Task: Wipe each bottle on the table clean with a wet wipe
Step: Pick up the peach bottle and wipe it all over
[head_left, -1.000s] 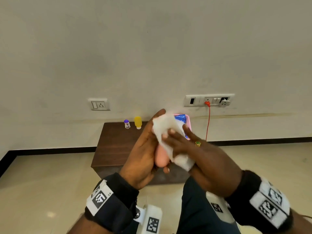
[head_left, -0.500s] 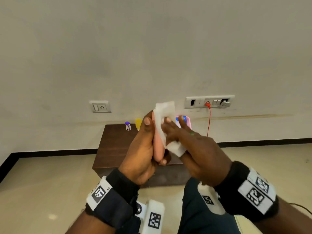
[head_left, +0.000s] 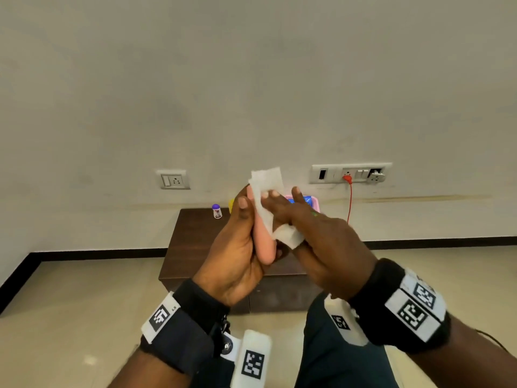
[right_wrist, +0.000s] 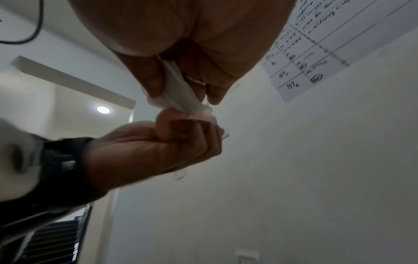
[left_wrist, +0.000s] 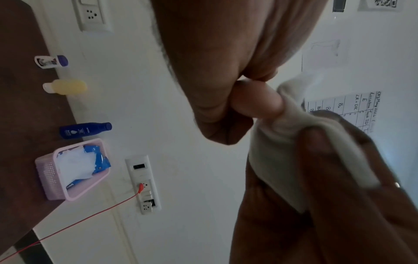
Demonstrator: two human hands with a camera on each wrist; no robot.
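Note:
My left hand (head_left: 242, 242) grips a pale pink bottle (head_left: 263, 242) upright in front of me, above the dark wooden table (head_left: 193, 242). My right hand (head_left: 296, 219) holds a white wet wipe (head_left: 265, 191) wrapped against the bottle's right side and top. In the left wrist view the pink bottle (left_wrist: 257, 101) pokes out of my fist with the wipe (left_wrist: 282, 157) draped over it. On the table's far edge stand a small purple-capped bottle (head_left: 216, 211), a yellow bottle (left_wrist: 65, 87) and a dark blue bottle (left_wrist: 83, 130).
A pink basket (left_wrist: 47, 178) with a blue wipes pack (left_wrist: 99, 160) sits at the table's far right. A red cable (head_left: 349, 200) hangs from the wall socket strip (head_left: 351, 173). Tiled floor surrounds the low table.
Both hands have lifted a little with the bottle. The wipe has slid up from the bottle's lower part to its upper part and now sticks up above my fingers.

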